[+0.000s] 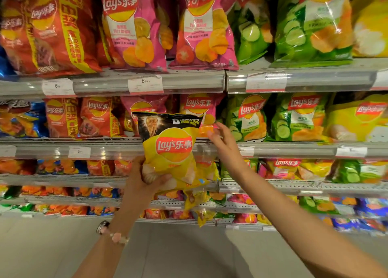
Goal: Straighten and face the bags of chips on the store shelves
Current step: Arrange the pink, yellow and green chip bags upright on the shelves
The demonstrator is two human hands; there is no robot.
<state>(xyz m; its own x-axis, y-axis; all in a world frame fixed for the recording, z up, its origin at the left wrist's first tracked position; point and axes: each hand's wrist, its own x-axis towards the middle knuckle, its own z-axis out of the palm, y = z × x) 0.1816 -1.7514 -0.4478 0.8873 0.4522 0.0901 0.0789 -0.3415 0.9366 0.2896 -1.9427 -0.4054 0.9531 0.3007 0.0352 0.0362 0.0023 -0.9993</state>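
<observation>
Yellow chip bag (172, 149) sits in your left hand (144, 179), gripped at its lower edge, upright before the second shelf (117, 149). Your right hand (222, 143) reaches open-fingered toward the pink bags (199, 107). Held that low, it could tip and slip.

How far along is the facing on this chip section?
Done: top shelf's pink bags stand upright, facing out. In hand: left hand grips a yellow bag off the shelf; right hand reaches, open, toward the second shelf's pink bags. Left: lower shelves look jumbled.
</observation>
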